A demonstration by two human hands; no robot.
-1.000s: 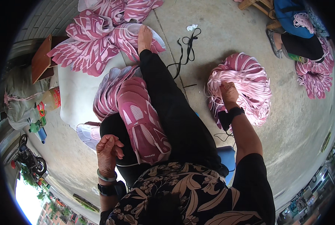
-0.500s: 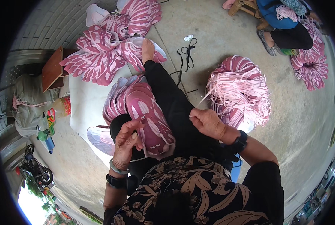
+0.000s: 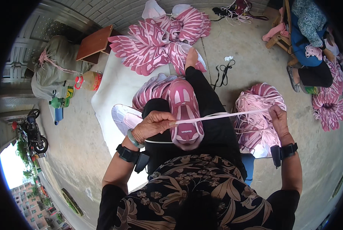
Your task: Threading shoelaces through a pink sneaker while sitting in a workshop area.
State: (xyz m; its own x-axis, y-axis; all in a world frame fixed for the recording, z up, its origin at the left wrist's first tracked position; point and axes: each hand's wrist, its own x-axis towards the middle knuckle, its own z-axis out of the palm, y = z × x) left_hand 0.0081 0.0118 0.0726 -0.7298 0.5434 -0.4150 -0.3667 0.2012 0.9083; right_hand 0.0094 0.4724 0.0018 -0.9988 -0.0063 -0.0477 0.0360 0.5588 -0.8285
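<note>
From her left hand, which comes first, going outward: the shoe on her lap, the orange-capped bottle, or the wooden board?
From the left hand:
1. Shoe, on the lap, just right of it.
2. Bottle, on the ground, up and to the left.
3. Wooden board, farther up-left, near the wall.

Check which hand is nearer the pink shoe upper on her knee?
Left. The left hand pinches the pale pink lace right beside the pink shoe upper. The right hand holds the lace's other end, out over the lace bundle.

Red-labelled jug and green bottles far left.
</note>
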